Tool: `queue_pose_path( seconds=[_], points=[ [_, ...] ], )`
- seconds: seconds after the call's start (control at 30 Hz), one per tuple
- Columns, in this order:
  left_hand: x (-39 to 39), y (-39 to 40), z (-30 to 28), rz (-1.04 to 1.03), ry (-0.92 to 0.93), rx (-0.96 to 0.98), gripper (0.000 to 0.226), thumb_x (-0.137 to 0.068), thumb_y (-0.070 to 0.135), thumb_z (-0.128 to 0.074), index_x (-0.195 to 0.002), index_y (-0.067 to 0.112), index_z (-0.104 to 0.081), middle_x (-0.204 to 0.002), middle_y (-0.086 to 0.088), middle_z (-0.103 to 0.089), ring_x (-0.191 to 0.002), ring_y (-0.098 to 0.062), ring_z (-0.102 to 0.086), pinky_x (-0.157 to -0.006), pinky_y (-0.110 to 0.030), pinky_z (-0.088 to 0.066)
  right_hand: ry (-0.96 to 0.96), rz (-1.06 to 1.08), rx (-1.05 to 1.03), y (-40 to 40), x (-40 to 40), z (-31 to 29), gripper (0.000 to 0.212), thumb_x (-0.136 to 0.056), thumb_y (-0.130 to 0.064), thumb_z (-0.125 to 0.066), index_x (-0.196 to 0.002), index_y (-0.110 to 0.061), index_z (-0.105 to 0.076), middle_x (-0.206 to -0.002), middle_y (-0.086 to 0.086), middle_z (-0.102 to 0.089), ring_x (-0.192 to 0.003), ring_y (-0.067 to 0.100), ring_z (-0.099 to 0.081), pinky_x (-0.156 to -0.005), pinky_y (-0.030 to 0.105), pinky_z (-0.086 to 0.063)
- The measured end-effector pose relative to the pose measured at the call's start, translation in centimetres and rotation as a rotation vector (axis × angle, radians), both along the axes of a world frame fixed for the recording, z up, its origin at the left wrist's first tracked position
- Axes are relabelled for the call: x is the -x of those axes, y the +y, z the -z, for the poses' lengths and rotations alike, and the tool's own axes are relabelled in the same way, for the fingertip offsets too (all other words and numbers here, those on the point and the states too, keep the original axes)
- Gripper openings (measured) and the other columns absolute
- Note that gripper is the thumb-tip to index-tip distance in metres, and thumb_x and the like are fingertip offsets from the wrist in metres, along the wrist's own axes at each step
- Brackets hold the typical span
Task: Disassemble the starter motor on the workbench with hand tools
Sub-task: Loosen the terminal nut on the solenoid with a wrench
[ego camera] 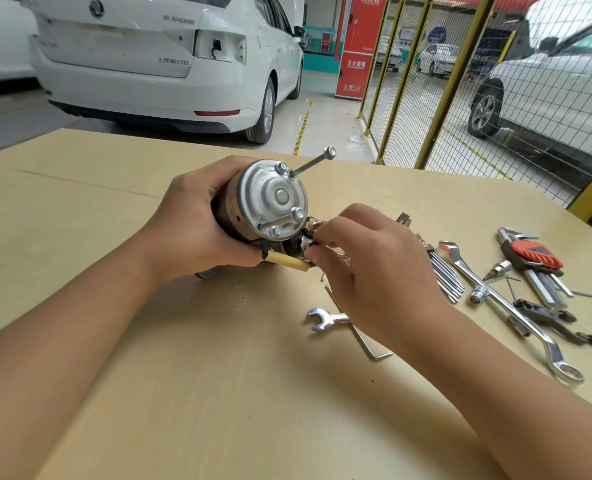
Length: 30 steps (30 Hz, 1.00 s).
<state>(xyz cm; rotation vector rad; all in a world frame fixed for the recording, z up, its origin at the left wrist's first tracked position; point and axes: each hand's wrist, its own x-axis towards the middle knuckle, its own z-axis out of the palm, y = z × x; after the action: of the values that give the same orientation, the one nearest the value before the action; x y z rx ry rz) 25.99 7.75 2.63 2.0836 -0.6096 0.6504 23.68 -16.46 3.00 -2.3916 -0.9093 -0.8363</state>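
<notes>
Nearest to me, a bent hex key (363, 337) and an open-end spanner (324, 318) lay on the tan table (218, 393), partly under my right forearm. My right hand (363, 268) was above them, its fingertips pinched on the small terminal fittings at the lower right of the starter motor (263, 202); I could not tell which fitting they gripped. My left hand (197, 226) was wrapped around the motor body from the left, clamped on it and holding it tilted with the round silver end cap (275, 199) facing me. The two hands were set apart, with the motor between them. A yellowish sleeved lead (287, 262) projected beneath the cap, just beside the left thumb. One long through-bolt (313, 162) stood partly withdrawn from the cap, angled up to the right.

To the right, well apart from the motor, a ring spanner (509, 306), a red-handled hex key set (533, 258) and a fan of loose keys (443, 271) rested on the table. Beyond the table stood a white car (156, 64) and a yellow mesh fence (426, 81).
</notes>
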Motion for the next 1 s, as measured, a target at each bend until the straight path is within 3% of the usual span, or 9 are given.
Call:
queue_pose_path(
  seconds=[0.1,0.23,0.43,0.6,0.73,0.8,0.83,0.93,1.0],
  points=[
    [0.0,-0.09,-0.03,0.001,-0.001,0.006,0.084,-0.044,0.034,-0.083,-0.121,0.059,-0.059,-0.114,0.023,-0.07,-0.105,0.0,-0.067,-0.089,-0.012,-0.05,0.011,-0.096,-0.059,-0.01,0.26,0.05,0.007,-0.089,-0.013,-0.067,-0.091,-0.014,-0.073,-0.091,0.002,-0.064,-0.062,0.029,-0.056,-0.053,0.04,-0.05],
    [0.07,-0.07,-0.03,-0.002,0.002,0.007,0.084,-0.043,0.034,-0.084,-0.12,0.059,-0.06,-0.113,0.023,-0.07,-0.104,0.002,-0.066,-0.088,-0.013,-0.051,-0.024,0.089,-0.058,0.4,0.28,0.23,0.026,-0.091,-0.043,-0.066,-0.084,-0.019,-0.072,-0.078,-0.002,-0.062,-0.063,0.028,-0.059,-0.053,0.037,-0.05],
    [0.17,-0.19,-0.06,0.006,0.015,0.019,0.083,-0.043,0.034,-0.083,-0.119,0.058,-0.06,-0.113,0.024,-0.07,-0.104,0.002,-0.066,-0.087,-0.011,-0.05,0.007,-0.056,-0.056,0.02,0.17,0.3,0.008,-0.092,-0.015,-0.065,-0.093,-0.013,-0.073,-0.089,0.004,-0.064,-0.067,0.034,-0.06,-0.054,0.041,-0.05],
    [0.19,-0.17,-0.06,0.004,0.017,0.026,0.083,-0.042,0.035,-0.082,-0.118,0.06,-0.06,-0.111,0.024,-0.07,-0.102,0.004,-0.066,-0.085,-0.01,-0.049,-0.009,0.084,-0.092,0.38,0.22,0.28,0.022,-0.091,-0.042,-0.069,-0.089,-0.02,-0.073,-0.081,-0.003,-0.064,-0.067,0.027,-0.062,-0.055,0.038,-0.051],
    [0.18,-0.15,-0.06,0.004,0.019,0.027,0.083,-0.041,0.036,-0.082,-0.118,0.06,-0.061,-0.112,0.023,-0.07,-0.103,0.002,-0.066,-0.086,-0.011,-0.05,0.001,-0.024,-0.06,0.19,0.07,0.43,0.007,-0.092,-0.017,-0.067,-0.091,-0.013,-0.073,-0.088,0.003,-0.064,-0.065,0.031,-0.058,-0.053,0.04,-0.05],
    [0.15,-0.15,-0.04,0.008,0.016,0.031,0.083,-0.042,0.035,-0.081,-0.118,0.059,-0.061,-0.112,0.022,-0.07,-0.103,0.001,-0.067,-0.087,-0.012,-0.051,0.014,-0.111,-0.084,0.06,0.17,0.44,0.009,-0.09,-0.009,-0.067,-0.093,-0.013,-0.074,-0.093,0.003,-0.064,-0.062,0.025,-0.054,-0.052,0.039,-0.049],
    [0.14,-0.14,-0.03,0.009,0.014,0.03,0.083,-0.042,0.034,-0.082,-0.118,0.059,-0.061,-0.112,0.022,-0.071,-0.103,0.0,-0.067,-0.087,-0.013,-0.051,0.031,-0.126,-0.108,0.04,0.19,0.41,0.006,-0.09,-0.015,-0.07,-0.094,-0.015,-0.074,-0.093,0.001,-0.064,-0.061,0.021,-0.052,-0.054,0.039,-0.049],
    [0.1,-0.05,0.0,0.008,0.013,0.026,0.083,-0.042,0.034,-0.083,-0.119,0.057,-0.061,-0.112,0.021,-0.071,-0.103,0.0,-0.067,-0.087,-0.014,-0.052,0.025,-0.008,-0.15,0.25,0.17,0.32,0.023,-0.087,-0.041,-0.074,-0.09,-0.018,-0.074,-0.084,-0.001,-0.063,-0.065,0.024,-0.059,-0.056,0.039,-0.051],
    [0.09,-0.02,0.01,0.009,0.015,0.026,0.083,-0.042,0.035,-0.084,-0.119,0.058,-0.061,-0.111,0.022,-0.07,-0.102,0.001,-0.066,-0.086,-0.012,-0.051,0.009,0.049,-0.111,0.17,-0.02,0.38,0.023,-0.09,-0.039,-0.07,-0.086,-0.017,-0.074,-0.08,0.0,-0.063,-0.066,0.028,-0.06,-0.056,0.04,-0.051]
  ],
)
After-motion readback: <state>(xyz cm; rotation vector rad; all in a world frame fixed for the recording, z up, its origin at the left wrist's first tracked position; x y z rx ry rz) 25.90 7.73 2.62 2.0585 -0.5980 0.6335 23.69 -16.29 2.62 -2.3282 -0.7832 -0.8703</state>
